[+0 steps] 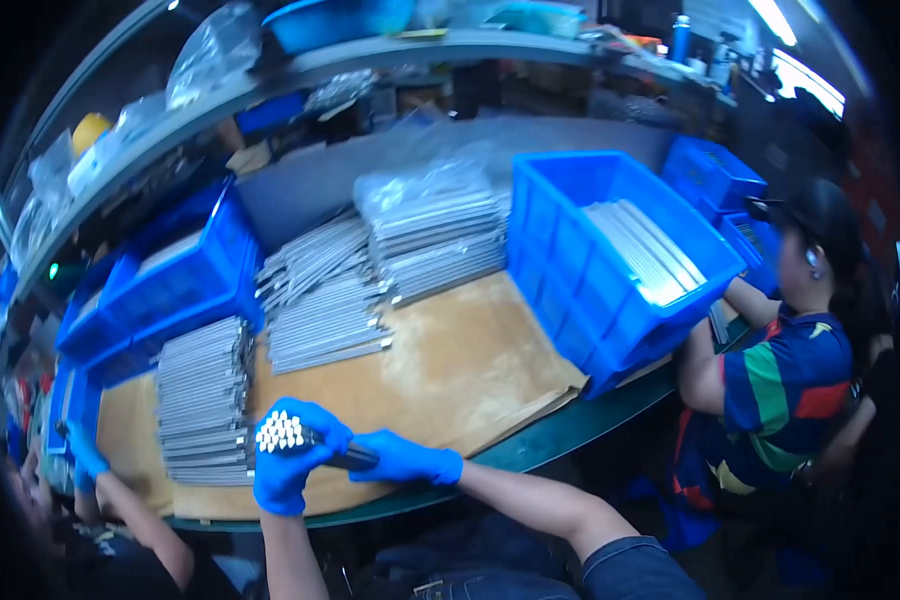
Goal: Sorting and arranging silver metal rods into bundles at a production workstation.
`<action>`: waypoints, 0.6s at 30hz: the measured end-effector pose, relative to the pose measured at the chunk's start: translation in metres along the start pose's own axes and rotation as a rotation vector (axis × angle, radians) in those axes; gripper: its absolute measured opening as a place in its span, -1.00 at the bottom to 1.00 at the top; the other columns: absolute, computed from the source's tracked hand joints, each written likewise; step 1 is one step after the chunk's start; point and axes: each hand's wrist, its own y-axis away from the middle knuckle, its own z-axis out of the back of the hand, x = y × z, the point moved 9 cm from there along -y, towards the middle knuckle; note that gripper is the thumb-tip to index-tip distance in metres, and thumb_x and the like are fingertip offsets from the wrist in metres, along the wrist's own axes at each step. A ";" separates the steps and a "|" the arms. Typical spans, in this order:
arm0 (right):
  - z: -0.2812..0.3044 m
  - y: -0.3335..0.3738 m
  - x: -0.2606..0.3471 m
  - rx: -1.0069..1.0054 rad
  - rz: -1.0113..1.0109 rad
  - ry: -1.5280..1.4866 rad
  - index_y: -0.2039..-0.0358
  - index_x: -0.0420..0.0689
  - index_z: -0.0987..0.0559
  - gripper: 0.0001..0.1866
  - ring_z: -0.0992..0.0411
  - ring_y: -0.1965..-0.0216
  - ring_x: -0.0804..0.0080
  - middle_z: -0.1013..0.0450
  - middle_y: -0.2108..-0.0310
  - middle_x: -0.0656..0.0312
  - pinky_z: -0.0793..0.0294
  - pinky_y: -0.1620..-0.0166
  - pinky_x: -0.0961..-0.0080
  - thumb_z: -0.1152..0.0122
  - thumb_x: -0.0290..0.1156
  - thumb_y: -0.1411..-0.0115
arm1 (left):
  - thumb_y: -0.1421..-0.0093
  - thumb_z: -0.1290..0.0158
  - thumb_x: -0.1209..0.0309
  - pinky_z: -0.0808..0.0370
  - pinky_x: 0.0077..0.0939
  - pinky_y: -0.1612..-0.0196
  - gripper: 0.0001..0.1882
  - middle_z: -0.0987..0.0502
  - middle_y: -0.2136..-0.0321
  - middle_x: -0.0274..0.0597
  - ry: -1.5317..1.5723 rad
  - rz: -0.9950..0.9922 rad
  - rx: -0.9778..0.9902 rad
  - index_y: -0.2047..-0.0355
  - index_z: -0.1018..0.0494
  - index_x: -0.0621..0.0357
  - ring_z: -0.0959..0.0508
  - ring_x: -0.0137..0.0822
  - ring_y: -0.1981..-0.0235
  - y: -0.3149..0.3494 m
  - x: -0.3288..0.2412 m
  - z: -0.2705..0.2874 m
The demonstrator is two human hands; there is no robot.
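In front of me, over the near edge of the table, a bundle of thin metal rods [281,432] is held with its bright ends tilted up toward the view. My left hand [288,474], in a blue glove, wraps round the bundle close to those ends. Farther along, my right hand [410,459], also gloved in blue, is closed on the bundle's darker length. A neat stack of grey rods [202,410] lies just left of my left hand. Beyond it sits a looser pile of rods [328,325], and behind that a rod stack partly covered in clear plastic [435,235].
Brown sheeting [480,345] covers the table. A blue bin [560,260] with rods stands at right, near a co-worker [785,370]. More blue bins [175,285] stand at left, where another person's gloved hand [88,452] reaches in. A loaded shelf [450,45] runs overhead.
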 end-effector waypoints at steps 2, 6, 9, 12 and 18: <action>0.013 0.007 0.010 -0.020 -0.006 0.029 0.21 -0.18 -0.45 -0.63 -0.47 0.30 0.14 -0.47 0.35 -0.01 -0.43 0.23 0.34 -0.28 -0.28 -0.01 | 0.17 -0.23 0.58 -0.48 -0.39 0.30 -0.71 -0.49 0.50 -0.09 0.037 -0.015 0.058 0.44 -0.36 0.26 -0.53 -0.26 0.44 -0.005 -0.002 -0.016; 0.014 0.012 0.006 0.009 -0.040 0.032 0.20 -0.18 -0.45 -0.63 -0.48 0.29 0.21 -0.48 0.33 0.01 -0.43 0.21 0.37 -0.28 -0.28 -0.02 | 0.18 -0.23 0.60 -0.51 -0.36 0.29 -0.68 -0.49 0.51 -0.07 0.083 -0.012 0.066 0.42 -0.33 0.28 -0.53 -0.25 0.42 -0.006 0.002 -0.019; 0.014 0.012 -0.001 0.003 -0.068 0.046 0.20 -0.19 -0.44 -0.62 -0.47 0.28 0.21 -0.47 0.32 0.01 -0.43 0.21 0.38 -0.28 -0.28 -0.02 | 0.17 -0.24 0.58 -0.51 -0.35 0.29 -0.69 -0.49 0.50 -0.06 0.086 0.004 0.023 0.41 -0.34 0.29 -0.54 -0.24 0.42 -0.005 0.009 -0.009; 0.012 0.006 0.002 0.042 -0.093 0.042 0.20 -0.19 -0.45 -0.63 -0.48 0.26 0.17 -0.48 0.29 0.00 -0.43 0.19 0.35 -0.28 -0.28 -0.02 | 0.16 -0.24 0.56 -0.49 -0.24 0.15 -0.68 -0.51 0.48 -0.04 0.111 0.090 0.020 0.39 -0.36 0.29 -0.55 -0.20 0.38 -0.004 0.010 -0.001; 0.015 -0.012 0.062 0.009 0.096 0.137 0.20 -0.17 -0.47 -0.64 -0.46 0.24 0.10 -0.47 0.26 0.00 -0.44 0.17 0.33 -0.27 -0.28 -0.02 | 0.14 -0.24 0.50 -0.26 -0.01 -0.10 -0.72 -0.52 0.49 -0.07 0.063 0.023 0.168 0.41 -0.40 0.25 -0.55 -0.18 0.37 0.005 -0.002 0.001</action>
